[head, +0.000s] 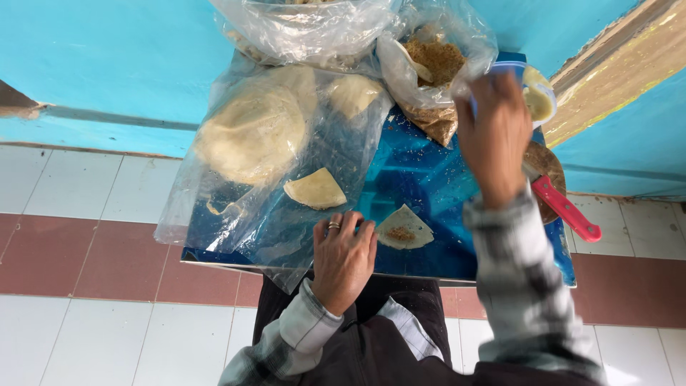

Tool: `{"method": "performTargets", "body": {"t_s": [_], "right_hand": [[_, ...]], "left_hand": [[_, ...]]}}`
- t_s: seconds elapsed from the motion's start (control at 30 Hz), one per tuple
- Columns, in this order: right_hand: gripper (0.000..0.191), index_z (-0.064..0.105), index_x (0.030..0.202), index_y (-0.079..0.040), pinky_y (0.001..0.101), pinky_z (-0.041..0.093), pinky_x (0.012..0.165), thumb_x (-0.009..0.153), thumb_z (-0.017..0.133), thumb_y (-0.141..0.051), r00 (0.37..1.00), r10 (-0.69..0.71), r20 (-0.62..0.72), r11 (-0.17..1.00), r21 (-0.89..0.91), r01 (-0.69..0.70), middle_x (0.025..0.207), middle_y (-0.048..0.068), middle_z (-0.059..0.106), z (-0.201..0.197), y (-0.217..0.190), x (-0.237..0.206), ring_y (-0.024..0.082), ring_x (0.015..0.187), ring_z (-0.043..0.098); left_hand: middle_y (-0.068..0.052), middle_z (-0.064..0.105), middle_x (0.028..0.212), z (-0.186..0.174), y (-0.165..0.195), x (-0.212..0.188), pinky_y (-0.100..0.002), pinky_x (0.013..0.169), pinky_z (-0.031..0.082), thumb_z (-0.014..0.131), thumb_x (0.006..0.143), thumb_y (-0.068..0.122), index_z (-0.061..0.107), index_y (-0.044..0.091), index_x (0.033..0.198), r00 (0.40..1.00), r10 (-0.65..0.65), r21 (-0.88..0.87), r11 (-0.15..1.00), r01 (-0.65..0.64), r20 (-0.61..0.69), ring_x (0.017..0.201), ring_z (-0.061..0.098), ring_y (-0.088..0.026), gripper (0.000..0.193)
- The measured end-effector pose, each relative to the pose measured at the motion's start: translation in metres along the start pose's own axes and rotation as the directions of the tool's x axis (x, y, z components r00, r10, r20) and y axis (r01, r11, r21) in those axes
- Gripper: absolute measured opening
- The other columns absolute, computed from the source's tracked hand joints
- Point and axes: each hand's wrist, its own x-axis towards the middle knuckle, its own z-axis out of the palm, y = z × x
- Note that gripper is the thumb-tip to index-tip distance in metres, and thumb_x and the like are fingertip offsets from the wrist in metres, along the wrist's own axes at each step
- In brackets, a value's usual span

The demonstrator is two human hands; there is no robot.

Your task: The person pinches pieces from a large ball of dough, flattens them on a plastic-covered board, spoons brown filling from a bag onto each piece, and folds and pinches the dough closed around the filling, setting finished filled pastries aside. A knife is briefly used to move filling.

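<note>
Resting flat with fingers spread, the left hand (344,259) touches the blue worktop (429,186) just beside a folded dough triangle (404,230) holding crumb filling. Beyond that triangle, the right hand (493,136) reaches into the crumb bag (436,61); its grip cannot be told.

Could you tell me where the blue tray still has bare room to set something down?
Bare blue tray shows between the filled wrapper, the crumb bag and the right hand. The left half is crowded: plastic sheet, wrapper stack, loose wrapper.
</note>
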Motion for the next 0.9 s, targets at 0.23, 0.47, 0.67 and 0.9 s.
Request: {"method": "performTargets", "body": {"t_s": [0.23,0.47,0.67,0.9], "right_hand": [[0.020,0.077,0.094,-0.014,0.0372,0.052,0.055,0.084,0.078,-0.031,0.848,0.308,0.432,0.935,0.027,-0.353,0.089,0.003,0.071,-0.065,-0.076,-0.130,0.021,0.062,0.067],[0.014,0.073,0.094,-0.011,0.0334,0.052,0.057,0.087,0.078,-0.022,0.838,0.362,0.408,0.878,0.153,-0.454,0.087,0.004,0.070,-0.056,-0.081,-0.142,0.019,0.067,0.069],[0.025,0.067,0.105,-0.007,0.0319,0.055,0.060,0.086,0.080,-0.014,0.831,0.421,0.363,0.806,0.272,-0.526,0.089,0.006,0.074,-0.043,-0.085,-0.149,0.016,0.074,0.073],[0.028,0.067,0.111,-0.007,0.0327,0.055,0.072,0.086,0.080,-0.010,0.912,0.317,0.261,0.856,0.335,-0.394,0.098,0.004,0.074,-0.046,-0.102,-0.155,0.019,0.083,0.072]], "left_hand": [[-0.004,0.060,0.094,0.004,0.002,0.000,-0.043,0.078,0.040,0.074,0.087,0.014,0.062,0.011,0.091,0.998,-0.063,-0.099,0.993,0.066,0.031,0.092,0.060,-0.026,0.013],[-0.002,0.065,0.084,0.009,0.004,0.005,-0.043,0.076,0.041,0.073,0.091,0.011,0.058,0.011,0.091,0.996,-0.060,-0.202,0.977,0.071,0.061,0.079,0.063,-0.023,0.015],[-0.005,0.068,0.092,0.015,0.010,0.006,-0.043,0.077,0.044,0.073,0.089,0.010,0.061,0.008,0.105,1.000,-0.006,-0.284,0.959,0.013,0.027,0.085,0.065,-0.026,0.020],[-0.007,0.069,0.102,0.024,0.011,0.001,-0.042,0.083,0.048,0.074,0.092,0.011,0.062,0.005,0.120,0.993,0.116,-0.252,0.962,-0.104,0.033,0.095,0.066,-0.025,0.031]]}}
